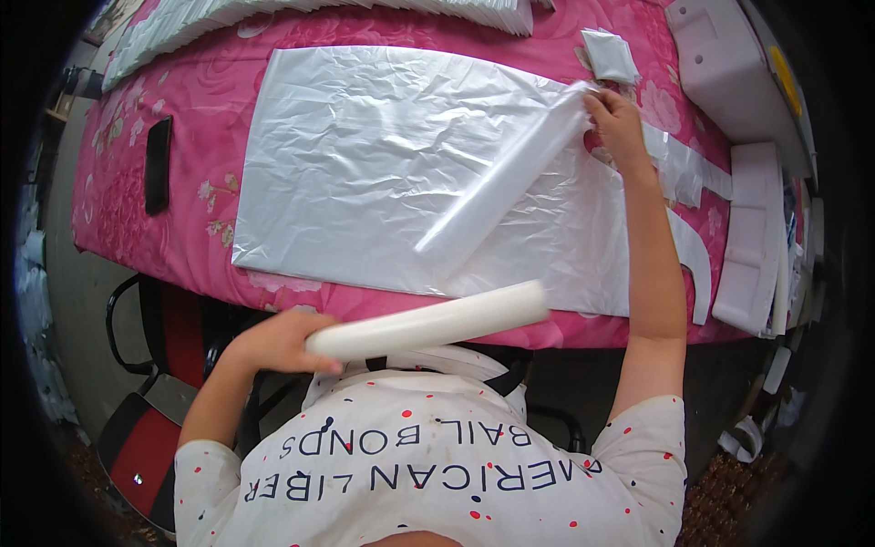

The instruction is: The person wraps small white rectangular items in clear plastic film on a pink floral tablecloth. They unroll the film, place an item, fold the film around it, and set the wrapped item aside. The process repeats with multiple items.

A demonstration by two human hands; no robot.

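My left hand is wrapped round one end of a smooth white tube or roll, slightly blurred, which it holds above the table's near edge. A wide, crinkled, shiny white plastic bag lies flat on the table, with handle-like strips at its right end. Over it slants a narrow, folded length of clear plastic film. My right hand pinches the upper right end of this film. Its lower left end rests on or just above the bag; I cannot tell which.
A pink flowered cloth covers the table. A black phone-like slab lies at left. Long stacks of folded white plastic line the far edge, with a small folded packet nearby. White foam boxes stand at right, red-and-black chairs at lower left.
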